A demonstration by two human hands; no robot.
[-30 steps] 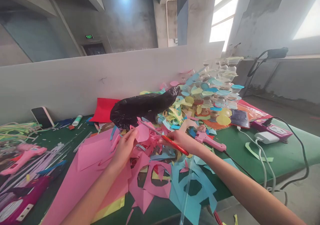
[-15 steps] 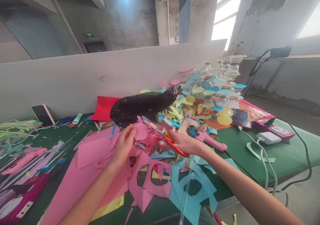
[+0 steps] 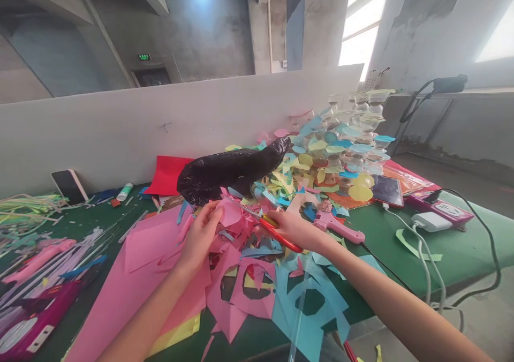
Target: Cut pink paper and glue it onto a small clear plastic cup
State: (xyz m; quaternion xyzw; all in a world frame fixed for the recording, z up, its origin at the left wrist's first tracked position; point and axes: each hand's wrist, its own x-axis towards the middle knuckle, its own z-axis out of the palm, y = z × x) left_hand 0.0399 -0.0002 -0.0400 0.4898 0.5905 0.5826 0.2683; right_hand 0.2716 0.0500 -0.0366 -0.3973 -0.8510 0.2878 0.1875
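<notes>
My left hand (image 3: 204,229) pinches a small piece of pink paper (image 3: 230,213) at its left edge, thumb and fingers closed on it. In my right hand (image 3: 295,229) are scissors (image 3: 276,234) with red and yellow handles; the blades point left and meet the right side of the pink piece. I cannot tell how far apart the blades are. Below both hands lie pink paper offcuts (image 3: 228,311) with round holes and blue offcuts (image 3: 323,292). Large pink sheets (image 3: 152,244) are stacked under my left forearm.
Behind the hands lies a black plastic bag (image 3: 228,169). A pink glue gun (image 3: 339,225) rests right of my right hand. Clear cups (image 3: 361,137) with paper discs are heaped at the back right. White cables (image 3: 423,249) hang over the table's right edge. A phone (image 3: 69,186) leans at left.
The pink piece and my left hand have shifted very slightly to the right. The fingers of my right hand have drawn closer together on the scissor handles.
</notes>
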